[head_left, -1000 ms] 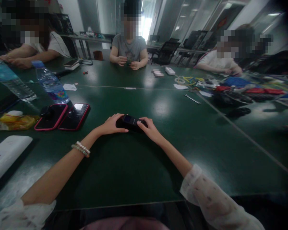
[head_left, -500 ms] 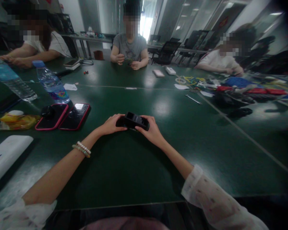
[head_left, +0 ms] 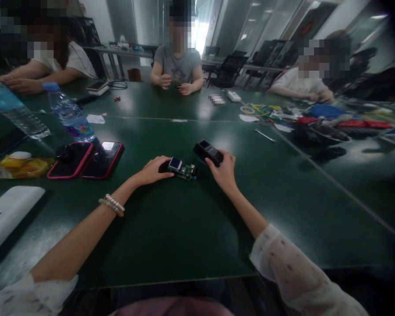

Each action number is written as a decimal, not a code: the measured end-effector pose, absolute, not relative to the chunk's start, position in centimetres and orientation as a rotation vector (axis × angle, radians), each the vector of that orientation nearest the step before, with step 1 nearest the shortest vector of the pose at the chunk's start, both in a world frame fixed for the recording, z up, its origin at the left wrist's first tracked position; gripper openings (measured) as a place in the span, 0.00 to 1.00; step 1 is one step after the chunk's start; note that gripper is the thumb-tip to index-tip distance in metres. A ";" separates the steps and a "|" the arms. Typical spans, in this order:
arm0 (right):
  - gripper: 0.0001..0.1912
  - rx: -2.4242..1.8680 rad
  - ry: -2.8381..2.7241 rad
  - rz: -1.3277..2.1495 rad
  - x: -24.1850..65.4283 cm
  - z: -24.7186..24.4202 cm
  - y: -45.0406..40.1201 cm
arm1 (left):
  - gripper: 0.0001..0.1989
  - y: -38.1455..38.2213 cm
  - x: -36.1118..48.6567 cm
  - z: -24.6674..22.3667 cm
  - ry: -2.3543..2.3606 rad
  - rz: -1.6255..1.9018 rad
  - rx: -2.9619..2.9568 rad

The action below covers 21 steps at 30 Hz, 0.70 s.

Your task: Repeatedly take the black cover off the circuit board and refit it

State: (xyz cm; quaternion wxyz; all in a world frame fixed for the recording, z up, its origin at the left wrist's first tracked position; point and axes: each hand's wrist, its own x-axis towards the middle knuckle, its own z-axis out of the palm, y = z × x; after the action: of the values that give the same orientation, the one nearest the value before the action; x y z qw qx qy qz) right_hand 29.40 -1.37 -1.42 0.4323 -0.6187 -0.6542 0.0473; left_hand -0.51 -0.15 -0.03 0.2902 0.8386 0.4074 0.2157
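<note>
My left hand (head_left: pixel 156 169) is closed on the left end of a small green circuit board (head_left: pixel 186 171) with a square screen at that end. The board's electronic parts lie bare and face up, just above the table. My right hand (head_left: pixel 224 170) grips a black plastic cover (head_left: pixel 208 151) with a window opening in it, tilted, up and to the right of the board. A gap separates the cover from the board. Whether a dark piece under my left fingers belongs to the board I cannot tell.
On the green table (head_left: pixel 171 228), two red-edged phones (head_left: pixel 102 160) lie left of my hands, near two water bottles (head_left: pixel 70 115) and a white power bank (head_left: pixel 11 219). A wrench (head_left: pixel 265 135) and a heap of cables (head_left: pixel 266 113) are to the right. Three people sit around the table.
The black cover has come off the circuit board, moved up and right in my right hand. The board with its screen is now exposed. My left hand has stayed in place.
</note>
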 end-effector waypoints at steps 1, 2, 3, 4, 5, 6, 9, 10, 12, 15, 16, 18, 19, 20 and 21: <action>0.27 -1.563 -1.652 0.134 29.4 -1.7 -1.2 | 0.29 -0.1 -0.5 -0.1 1.091 0.578 2.238; 0.28 -1.588 -1.671 0.149 29.3 -2.0 -1.2 | 0.29 -0.1 -0.5 -0.1 1.091 0.579 2.239; 0.28 -1.615 -1.687 0.164 29.2 -2.2 -1.1 | 0.29 -0.2 -0.5 -0.1 1.088 0.580 2.240; 0.29 -1.641 -1.696 0.171 29.2 -2.3 -1.1 | 0.29 -0.2 -0.5 -0.1 1.085 0.579 2.242; 0.31 -1.661 -1.698 0.170 29.1 -2.4 -1.2 | 0.29 -0.2 -0.6 -0.1 1.084 0.576 2.244; 0.32 -1.673 -1.695 0.160 29.1 -2.4 -1.2 | 0.29 -0.2 -0.6 0.0 1.086 0.571 2.245; 0.35 -1.664 -1.652 0.099 29.1 -2.1 -1.5 | 0.30 -0.2 -0.6 0.1 1.099 0.556 2.243; 0.34 -1.654 -1.634 0.077 29.1 -1.9 -1.5 | 0.30 -0.2 -0.6 0.1 1.101 0.551 2.241; 0.32 -1.635 -1.611 0.043 29.1 -1.6 -1.7 | 0.30 -0.2 -0.7 0.1 1.098 0.549 2.236; 0.30 -1.614 -1.623 0.023 29.1 -1.3 -1.8 | 0.30 -0.2 -0.7 0.1 1.087 0.559 2.237; 0.30 -1.608 -1.635 0.021 29.0 -1.3 -1.8 | 0.29 -0.2 -0.7 0.0 1.083 0.563 2.239; 0.30 -1.600 -1.661 0.020 29.0 -1.4 -1.9 | 0.29 -0.2 -0.6 0.0 1.083 0.566 2.243; 0.30 -1.595 -1.673 0.021 28.9 -1.4 -1.9 | 0.29 -0.2 -0.6 0.0 1.084 0.566 2.245; 0.30 -1.591 -1.683 0.021 28.9 -1.5 -1.9 | 0.29 -0.2 -0.6 0.0 1.086 0.566 2.246; 0.31 -1.589 -1.690 0.022 28.9 -1.5 -1.9 | 0.29 -0.2 -0.7 0.0 1.087 0.566 2.247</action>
State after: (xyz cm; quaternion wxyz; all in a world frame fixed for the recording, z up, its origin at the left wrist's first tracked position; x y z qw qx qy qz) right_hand 28.89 -1.92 -1.51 0.3995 -0.6278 -0.6680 0.0089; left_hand -0.66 -0.18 -0.01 0.2872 0.8410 0.4068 0.2117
